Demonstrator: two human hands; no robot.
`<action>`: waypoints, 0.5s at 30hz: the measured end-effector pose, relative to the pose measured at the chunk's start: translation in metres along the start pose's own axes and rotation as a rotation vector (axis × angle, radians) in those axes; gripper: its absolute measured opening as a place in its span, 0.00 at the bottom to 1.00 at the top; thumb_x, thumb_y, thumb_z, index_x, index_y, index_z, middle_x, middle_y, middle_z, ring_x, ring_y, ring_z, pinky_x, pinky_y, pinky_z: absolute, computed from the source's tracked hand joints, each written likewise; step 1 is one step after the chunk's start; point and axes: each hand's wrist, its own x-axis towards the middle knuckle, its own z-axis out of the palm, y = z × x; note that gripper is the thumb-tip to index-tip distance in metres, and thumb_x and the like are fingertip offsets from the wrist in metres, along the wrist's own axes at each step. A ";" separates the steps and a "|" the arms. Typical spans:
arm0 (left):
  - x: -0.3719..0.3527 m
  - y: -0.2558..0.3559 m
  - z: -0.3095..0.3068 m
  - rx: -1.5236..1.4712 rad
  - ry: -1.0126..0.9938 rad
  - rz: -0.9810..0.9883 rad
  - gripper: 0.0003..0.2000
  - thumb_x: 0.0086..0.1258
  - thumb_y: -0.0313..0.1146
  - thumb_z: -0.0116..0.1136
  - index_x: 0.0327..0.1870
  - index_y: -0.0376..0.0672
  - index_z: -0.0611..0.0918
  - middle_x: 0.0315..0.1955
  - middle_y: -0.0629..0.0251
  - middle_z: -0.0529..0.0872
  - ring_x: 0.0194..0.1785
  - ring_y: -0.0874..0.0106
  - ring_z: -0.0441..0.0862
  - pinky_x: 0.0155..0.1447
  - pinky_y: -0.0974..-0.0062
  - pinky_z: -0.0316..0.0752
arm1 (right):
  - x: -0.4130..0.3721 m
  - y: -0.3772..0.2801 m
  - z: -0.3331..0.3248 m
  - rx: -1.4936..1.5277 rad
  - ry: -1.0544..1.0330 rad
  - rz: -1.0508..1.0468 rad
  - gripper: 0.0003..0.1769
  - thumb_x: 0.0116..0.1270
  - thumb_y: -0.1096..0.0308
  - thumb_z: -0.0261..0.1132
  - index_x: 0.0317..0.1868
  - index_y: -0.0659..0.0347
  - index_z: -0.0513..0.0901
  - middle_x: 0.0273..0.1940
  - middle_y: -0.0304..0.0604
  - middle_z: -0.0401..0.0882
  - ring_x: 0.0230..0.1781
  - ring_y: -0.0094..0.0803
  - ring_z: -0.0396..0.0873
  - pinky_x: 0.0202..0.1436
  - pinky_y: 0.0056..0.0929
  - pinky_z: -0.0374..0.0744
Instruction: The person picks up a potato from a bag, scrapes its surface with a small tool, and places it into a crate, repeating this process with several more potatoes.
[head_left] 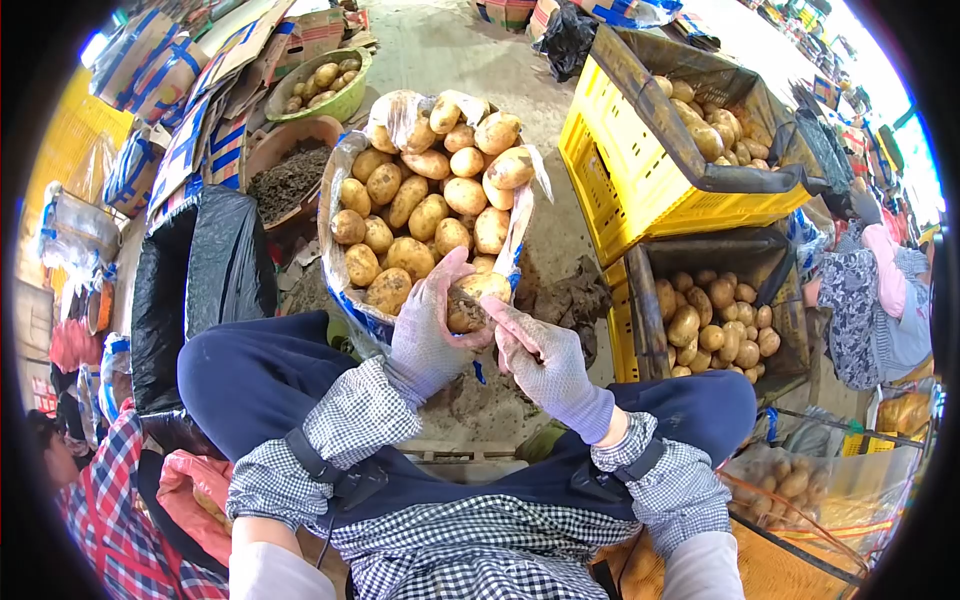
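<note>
My left hand, in a grey knit glove, grips a dirty potato just above my knees. My right hand, also gloved, touches the potato's right side with its fingers curled against it. Right behind the potato stands an open sack heaped with yellow potatoes. Both hands sit between my dark blue trouser legs, over soil-covered ground.
Two yellow crates lined with dark bags hold more potatoes at the right. A black bag lies at the left, bowls and flattened cardboard behind it. Other people sit at the far right and lower left.
</note>
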 end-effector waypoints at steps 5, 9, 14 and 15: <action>-0.003 -0.004 0.005 -0.060 0.019 -0.021 0.47 0.53 0.36 0.76 0.73 0.35 0.60 0.61 0.53 0.78 0.63 0.54 0.75 0.69 0.61 0.66 | -0.005 -0.002 0.003 -0.215 -0.092 -0.163 0.19 0.73 0.77 0.59 0.62 0.66 0.80 0.46 0.46 0.87 0.27 0.19 0.77 0.32 0.21 0.79; 0.008 0.004 -0.001 -0.422 0.022 -0.136 0.42 0.59 0.34 0.74 0.72 0.36 0.62 0.59 0.59 0.79 0.60 0.65 0.77 0.62 0.70 0.73 | -0.001 -0.004 -0.008 0.496 0.152 0.096 0.22 0.73 0.77 0.58 0.67 0.63 0.76 0.32 0.39 0.85 0.27 0.21 0.78 0.34 0.22 0.80; 0.007 0.006 -0.013 -1.237 -0.076 -0.591 0.35 0.66 0.30 0.68 0.73 0.43 0.64 0.57 0.66 0.80 0.53 0.77 0.81 0.45 0.84 0.79 | 0.018 0.012 -0.041 0.547 0.328 0.389 0.25 0.79 0.55 0.56 0.68 0.61 0.73 0.39 0.39 0.82 0.37 0.24 0.82 0.39 0.23 0.83; 0.007 0.007 -0.012 -1.236 -0.080 -0.590 0.35 0.66 0.30 0.68 0.73 0.43 0.64 0.57 0.66 0.80 0.53 0.77 0.81 0.45 0.84 0.79 | 0.017 0.017 -0.038 0.548 0.332 0.388 0.25 0.79 0.55 0.56 0.68 0.61 0.73 0.39 0.39 0.82 0.37 0.24 0.82 0.39 0.23 0.83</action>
